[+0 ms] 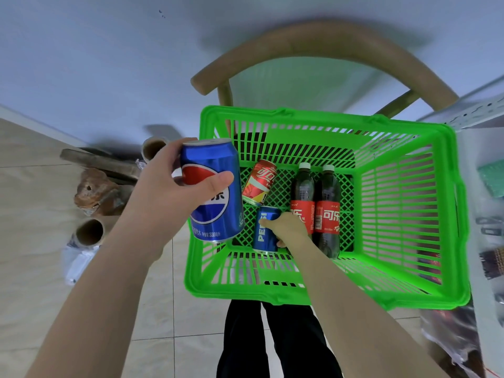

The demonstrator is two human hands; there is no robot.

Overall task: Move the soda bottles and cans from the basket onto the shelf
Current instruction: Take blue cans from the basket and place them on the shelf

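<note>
Head view: left fingers [215, 180] grip a blue can [215, 211] above the basket [327, 298] rim; right fingers [268, 222] clasp a second can [266, 236] inside, bottles [327, 214] touching beside them. A hasty lift could roll those bottles.

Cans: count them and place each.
3. Blue can in the left hand, above the basket rim; second blue can in the right hand, on the basket floor; red can lying beside it.

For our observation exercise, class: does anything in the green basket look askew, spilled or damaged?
Nothing looks spilled or damaged. The red can lies tilted on its side on the basket floor, and the two cola bottles lie flat beside it rather than standing.
</note>
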